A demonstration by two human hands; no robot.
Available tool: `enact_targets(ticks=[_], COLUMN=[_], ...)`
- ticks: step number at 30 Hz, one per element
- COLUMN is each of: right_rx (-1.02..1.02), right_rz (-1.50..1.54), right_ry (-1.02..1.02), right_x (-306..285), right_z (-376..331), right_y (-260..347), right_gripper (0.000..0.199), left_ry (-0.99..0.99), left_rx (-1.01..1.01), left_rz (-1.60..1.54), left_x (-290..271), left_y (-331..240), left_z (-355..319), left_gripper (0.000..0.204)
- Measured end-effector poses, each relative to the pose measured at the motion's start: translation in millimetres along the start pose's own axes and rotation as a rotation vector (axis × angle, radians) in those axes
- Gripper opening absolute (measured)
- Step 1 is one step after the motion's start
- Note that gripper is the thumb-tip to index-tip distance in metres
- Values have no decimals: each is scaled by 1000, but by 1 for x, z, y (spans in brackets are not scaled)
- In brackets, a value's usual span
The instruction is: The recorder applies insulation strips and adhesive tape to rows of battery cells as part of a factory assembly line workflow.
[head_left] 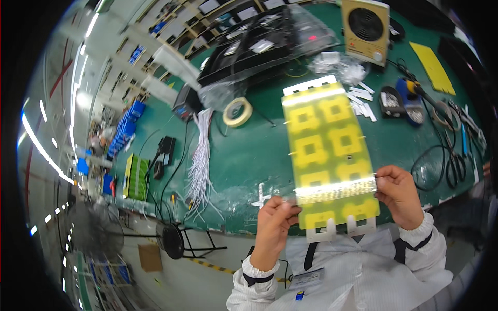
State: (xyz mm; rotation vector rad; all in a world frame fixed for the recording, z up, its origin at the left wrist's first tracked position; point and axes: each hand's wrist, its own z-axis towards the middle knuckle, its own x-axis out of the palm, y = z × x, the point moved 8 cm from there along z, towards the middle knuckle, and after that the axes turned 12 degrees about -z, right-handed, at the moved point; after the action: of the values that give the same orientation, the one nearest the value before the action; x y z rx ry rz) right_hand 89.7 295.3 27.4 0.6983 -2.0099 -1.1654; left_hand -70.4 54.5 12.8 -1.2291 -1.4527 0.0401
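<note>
From here I'd call the yellow panel (pixel 330 155) smooth, translucent plastic, glossy enough to throw bright bands of glare. I see the green desk (pixel 246 166) as smooth with a soft sheen, the white wires (pixel 201 160) as plastic-coated, the clear sheeting (pixel 223 95) as crinkled, shiny plastic, the sleeve (pixel 426 251) as matt cloth, the box (pixel 150 257) as dull cardboard.

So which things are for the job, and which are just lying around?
Probably for the job:
translucent yellow rectangular panel with square frame shapes
left hand and right hand, at its side edges

Seemingly just lying about:
round roll of cream tape
bundle of thin white wires
flat yellow rectangular sheet
</note>
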Motion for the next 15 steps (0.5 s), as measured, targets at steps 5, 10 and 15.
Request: enact_targets(ticks=[5, 10, 15], right_rx=[-66, -124, -119], right_rz=[-37, -54, -67], right_ry=[23, 31, 11], right_x=[4, 6, 2], right_z=[1, 0, 3], right_y=[-1, 8, 4], right_gripper=[16, 17, 18], left_ry=[70, 59, 116], left_rx=[-43, -45, -36], left_rz=[34, 45, 116], left_x=[10, 12, 13], left_y=[2, 0, 0], left_z=[-4, -4, -4], left_gripper=[19, 25, 38])
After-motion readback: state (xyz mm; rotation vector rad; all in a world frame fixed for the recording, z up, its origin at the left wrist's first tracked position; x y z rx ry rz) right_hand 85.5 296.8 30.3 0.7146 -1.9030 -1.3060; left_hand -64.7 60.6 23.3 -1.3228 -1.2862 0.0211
